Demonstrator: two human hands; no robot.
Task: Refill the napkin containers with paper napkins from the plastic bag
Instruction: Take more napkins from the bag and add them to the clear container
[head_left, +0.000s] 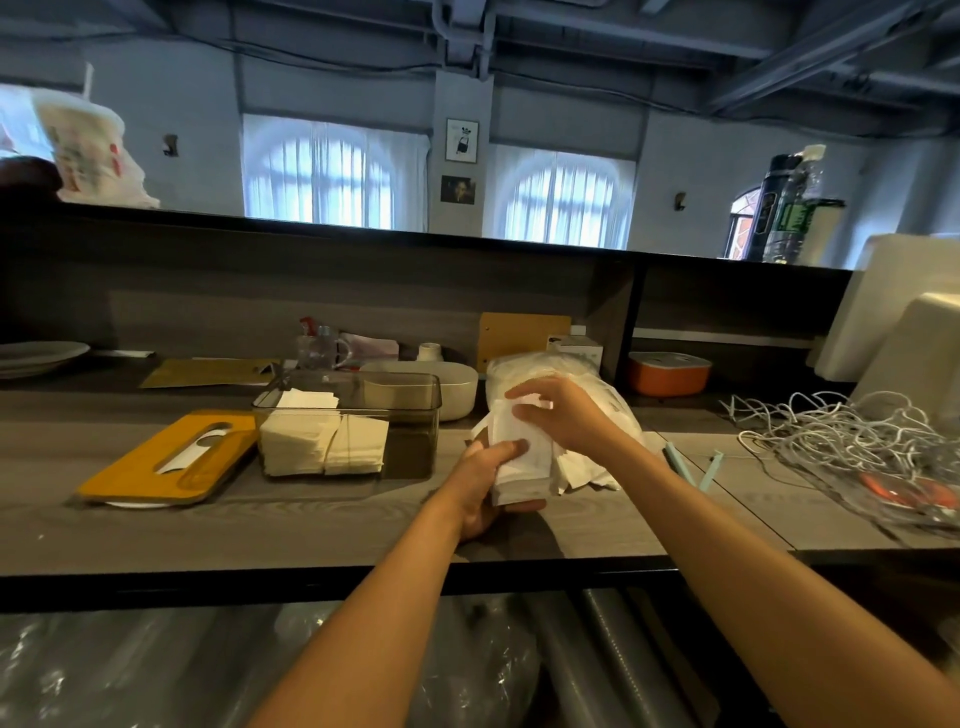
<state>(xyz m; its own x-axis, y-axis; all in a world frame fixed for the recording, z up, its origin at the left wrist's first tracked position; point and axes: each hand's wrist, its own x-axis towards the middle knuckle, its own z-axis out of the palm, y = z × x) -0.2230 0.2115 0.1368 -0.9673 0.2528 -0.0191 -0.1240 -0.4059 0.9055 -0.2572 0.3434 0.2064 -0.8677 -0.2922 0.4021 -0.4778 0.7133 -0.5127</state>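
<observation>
Left hand (485, 486) grips the napkin stack (522, 462) near the counter's (311, 535) front edge; right hand (558, 415) pinches its top beside the plastic bag (582, 384). Risk: loose sheets sliding off before reaching the half-filled clear container (347, 423).

Two arched windows (332, 174) with sheer white curtains glow in a grey wall (691, 156). Dark beams cross the ceiling (623, 36). A grey wood-grain counter (156, 535) runs below a dark raised ledge (363, 228)
</observation>
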